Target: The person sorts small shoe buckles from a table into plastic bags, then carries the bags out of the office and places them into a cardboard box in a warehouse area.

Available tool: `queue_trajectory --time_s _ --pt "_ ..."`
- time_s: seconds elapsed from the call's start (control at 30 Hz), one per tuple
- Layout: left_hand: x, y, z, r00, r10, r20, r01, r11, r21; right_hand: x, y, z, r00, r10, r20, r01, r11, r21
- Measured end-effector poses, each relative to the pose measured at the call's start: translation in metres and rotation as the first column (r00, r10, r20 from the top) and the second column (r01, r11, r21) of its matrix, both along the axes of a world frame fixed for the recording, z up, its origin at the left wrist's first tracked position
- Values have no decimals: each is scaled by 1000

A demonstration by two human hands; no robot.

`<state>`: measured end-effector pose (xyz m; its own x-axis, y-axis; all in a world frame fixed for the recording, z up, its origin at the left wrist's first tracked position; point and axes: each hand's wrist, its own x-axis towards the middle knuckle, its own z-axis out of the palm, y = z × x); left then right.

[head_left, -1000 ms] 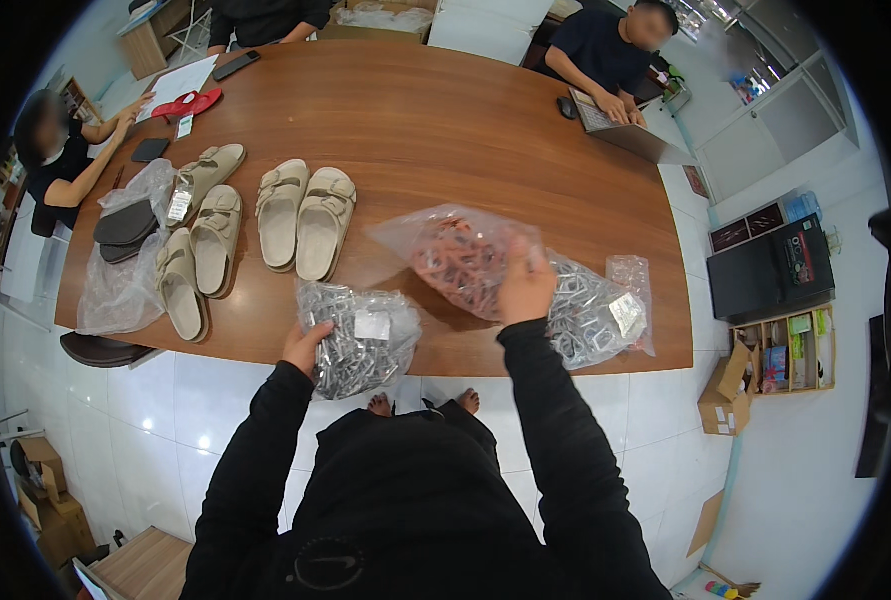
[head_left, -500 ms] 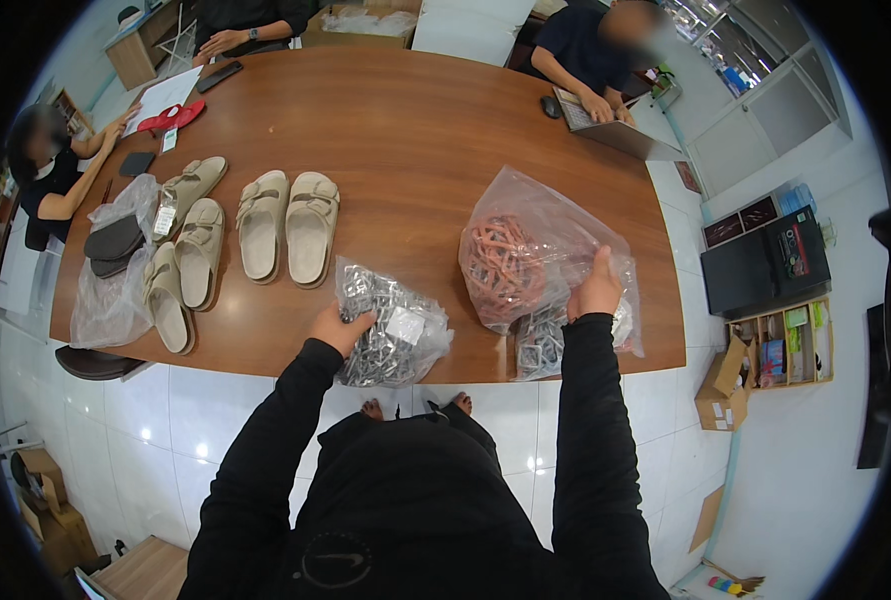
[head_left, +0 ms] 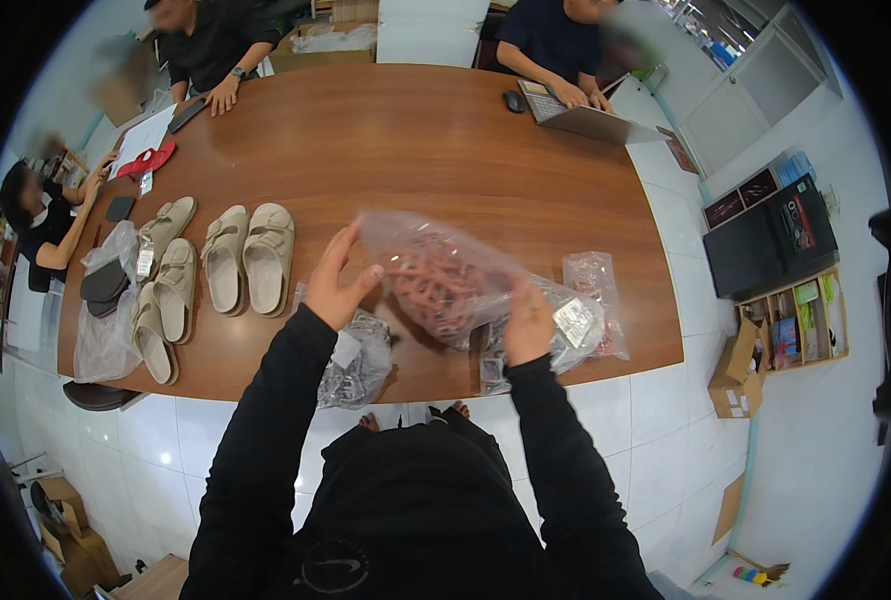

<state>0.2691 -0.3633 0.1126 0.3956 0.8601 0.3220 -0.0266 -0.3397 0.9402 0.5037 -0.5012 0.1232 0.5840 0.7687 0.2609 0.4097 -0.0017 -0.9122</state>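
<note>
A clear plastic bag of orange-red buckles [head_left: 430, 285] is held up over the near edge of the table. My right hand [head_left: 528, 325] grips its right end. At the bag's left end is my left hand [head_left: 337, 278], thumb and fingers apart, with the fingertips by the plastic. A bag of silver metal buckles [head_left: 357, 365] lies beneath my left forearm and hand. Under and beside my right hand lies another clear bag of metal buckles [head_left: 573, 325] with a white label. Farther right lies a smaller bag with reddish contents [head_left: 595, 290].
Beige two-strap sandals [head_left: 268, 255] stand on the wooden table [head_left: 385, 150] to the left, beside dark soles [head_left: 105, 285] on plastic. A red strap piece [head_left: 147, 158] and a phone [head_left: 186, 115] lie at far left. One person types on a laptop [head_left: 585, 115]; two others sit at the left.
My left hand has let go of the silver buckle bag and come up beside the orange-red one. My right hand has carried that bag leftward. The person at far left has leaned in.
</note>
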Motion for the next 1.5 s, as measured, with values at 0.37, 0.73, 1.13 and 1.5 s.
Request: queue_trajectory --time_s 0.37,0.73,1.13,1.5 --pt "28 -23 -14 886 231 402 -87 935 -345 59 -75 16 962 89 257 -111 991 74" --pt "58 -37 24 883 196 426 -100 966 -238 151 -101 -49 839 -54 -542 -4 994 -106" --pt "32 -53 17 851 226 475 -52 935 -352 160 -74 -92 788 -205 -581 170 979 -115" --pt "19 -60 15 856 176 486 14 932 -363 132 -78 -59 801 -177 -572 227 974 15"
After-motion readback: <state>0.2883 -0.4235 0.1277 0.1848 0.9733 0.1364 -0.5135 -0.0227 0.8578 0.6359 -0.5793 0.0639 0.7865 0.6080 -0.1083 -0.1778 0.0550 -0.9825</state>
